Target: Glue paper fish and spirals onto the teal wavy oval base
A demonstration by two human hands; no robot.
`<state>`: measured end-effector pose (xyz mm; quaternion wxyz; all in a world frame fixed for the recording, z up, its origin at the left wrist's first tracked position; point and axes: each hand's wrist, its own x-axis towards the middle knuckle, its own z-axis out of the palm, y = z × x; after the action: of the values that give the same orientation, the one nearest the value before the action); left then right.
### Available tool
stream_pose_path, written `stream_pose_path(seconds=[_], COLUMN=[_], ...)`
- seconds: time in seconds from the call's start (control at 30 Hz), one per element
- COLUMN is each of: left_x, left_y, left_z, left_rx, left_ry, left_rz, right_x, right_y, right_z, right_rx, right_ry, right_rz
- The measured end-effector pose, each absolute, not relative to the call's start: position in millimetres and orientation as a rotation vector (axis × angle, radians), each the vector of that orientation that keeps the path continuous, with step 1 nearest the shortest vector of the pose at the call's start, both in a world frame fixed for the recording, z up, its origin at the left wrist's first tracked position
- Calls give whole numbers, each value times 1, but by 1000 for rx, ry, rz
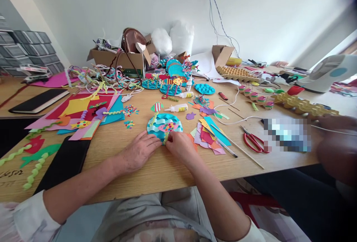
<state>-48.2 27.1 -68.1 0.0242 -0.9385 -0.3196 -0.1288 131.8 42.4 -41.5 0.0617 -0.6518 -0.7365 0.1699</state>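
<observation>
A round blue piece with wavy light-blue strips (152,123) lies on the table in front of me. A pink fish with coloured dots (168,127) sits at its middle, and a green twisted stem with a striped fish (157,107) stands at its upper left. My left hand (141,149) rests flat at the lower left edge of the round piece, fingers stretched. My right hand (180,146) is at its lower right edge with the fingers pinched by a light green twisted stem; the fingertips are partly hidden.
Glue bottles (180,108) lie behind the round piece. Paper scraps (205,137), a pen, sticks and red scissors (252,141) are on the right. Coloured sheets (75,108) and a black notebook (39,99) are on the left. Another person's arm (337,149) is at far right.
</observation>
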Motion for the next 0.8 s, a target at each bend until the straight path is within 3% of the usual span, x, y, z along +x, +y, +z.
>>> stream_pose_path(seconds=[0.47, 0.8], left_x=[-39, -40], left_y=[30, 31], left_z=[-67, -67], left_rx=[-2841, -2843], left_ry=[-997, -999], left_rz=[-303, -273], right_x=[140, 141], right_y=[38, 36], right_z=[-40, -46], right_rx=[-1850, -1820], right_ry=[-2122, -2183], right_rz=[626, 528])
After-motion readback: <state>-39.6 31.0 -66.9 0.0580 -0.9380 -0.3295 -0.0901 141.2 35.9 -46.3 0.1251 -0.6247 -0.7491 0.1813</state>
